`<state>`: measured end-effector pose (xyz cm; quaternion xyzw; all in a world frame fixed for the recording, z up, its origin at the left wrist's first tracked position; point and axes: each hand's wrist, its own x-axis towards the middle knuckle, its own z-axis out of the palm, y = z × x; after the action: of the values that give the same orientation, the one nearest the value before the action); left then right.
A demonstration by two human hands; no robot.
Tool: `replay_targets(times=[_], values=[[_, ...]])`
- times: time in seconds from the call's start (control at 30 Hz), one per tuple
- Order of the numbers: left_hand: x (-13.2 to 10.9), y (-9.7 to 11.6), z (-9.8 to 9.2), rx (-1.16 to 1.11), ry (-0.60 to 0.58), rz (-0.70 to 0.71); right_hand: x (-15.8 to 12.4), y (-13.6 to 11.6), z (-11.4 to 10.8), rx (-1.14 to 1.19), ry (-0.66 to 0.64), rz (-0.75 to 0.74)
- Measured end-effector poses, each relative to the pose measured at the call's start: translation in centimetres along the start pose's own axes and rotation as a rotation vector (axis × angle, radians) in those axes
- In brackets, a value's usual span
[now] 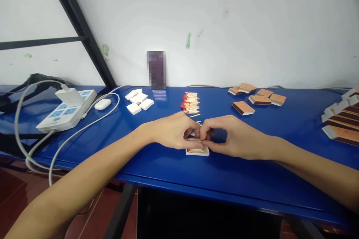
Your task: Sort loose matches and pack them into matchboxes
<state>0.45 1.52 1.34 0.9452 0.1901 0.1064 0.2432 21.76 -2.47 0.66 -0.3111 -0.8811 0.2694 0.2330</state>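
Note:
A small white matchbox tray (198,153) with matches in it lies on the blue table, right under my fingertips. My left hand (174,130) reaches over it from the left, thumb and fingers pinched together. From the right, my right hand (235,136) meets it with thumb and forefinger also pinched. The fingertips nearly touch, and whatever is between them is hidden. Some loose matches show through the gap of my left hand. Just beyond the hands lies a pile of red-headed matches (190,102).
Several white trays (139,99) lie back left; several orange-brown matchbox sleeves (260,99) lie back right. Stacked matchboxes (343,117) stand at the right edge. A power strip (67,110) with cables, a white earbud case (103,104) and a blurred-out dark upright object (157,70) are also there.

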Motion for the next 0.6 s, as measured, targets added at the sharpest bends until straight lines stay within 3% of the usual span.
replay_targets(times=[0.23, 0.6], values=[[-0.34, 0.26, -0.79, -0.065, -0.082, -0.085, 0.02, 0.11, -0.15, 0.109, -0.066, 0.139], [-0.32, 0.35, -1.03, -0.127, -0.121, -0.154, 0.14, -0.1, 0.23, 0.15, -0.063, 0.155]])
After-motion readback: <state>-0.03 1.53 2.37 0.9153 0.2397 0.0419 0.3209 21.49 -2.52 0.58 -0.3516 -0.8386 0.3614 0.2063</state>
